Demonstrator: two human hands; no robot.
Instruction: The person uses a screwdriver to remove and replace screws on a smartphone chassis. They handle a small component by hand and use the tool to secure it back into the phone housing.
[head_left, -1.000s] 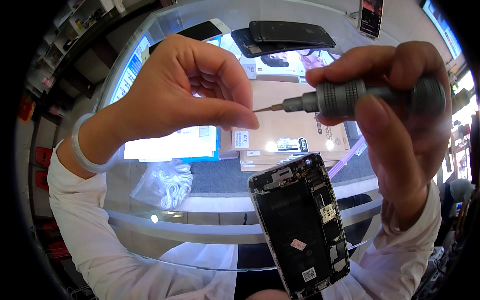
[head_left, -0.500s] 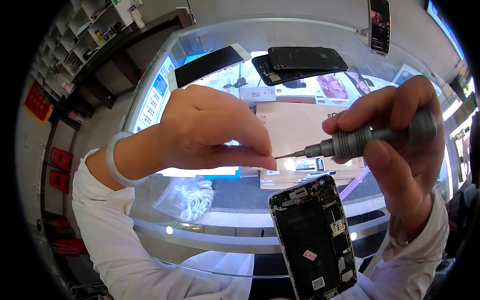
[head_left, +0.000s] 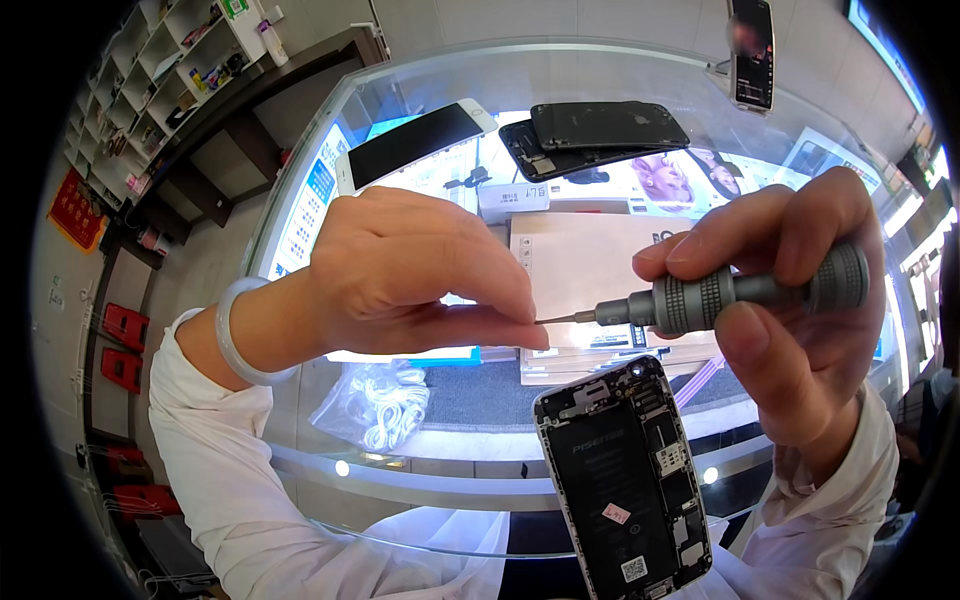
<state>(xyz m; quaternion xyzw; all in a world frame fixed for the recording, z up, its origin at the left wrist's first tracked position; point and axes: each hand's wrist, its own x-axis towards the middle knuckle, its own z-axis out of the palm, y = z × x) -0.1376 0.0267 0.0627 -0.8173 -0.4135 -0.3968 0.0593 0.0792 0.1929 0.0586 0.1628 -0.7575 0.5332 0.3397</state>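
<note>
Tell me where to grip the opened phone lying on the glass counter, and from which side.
Take the opened phone by its two long metal edges, coming from above near its lower end. It lies flat, open side up on the glass counter, so battery and boards are exposed; the rim is the only safe surface. The right hand and screwdriver hover over its top end.

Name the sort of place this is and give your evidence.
Probably a phone repair shop: an opened phone lies on a glass display counter, more dismantled phones lie beyond, and the right hand holds a precision screwdriver.

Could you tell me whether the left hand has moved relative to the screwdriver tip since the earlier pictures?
Yes. The left hand closed in on the screwdriver; its fingertips now meet the tip.
</note>
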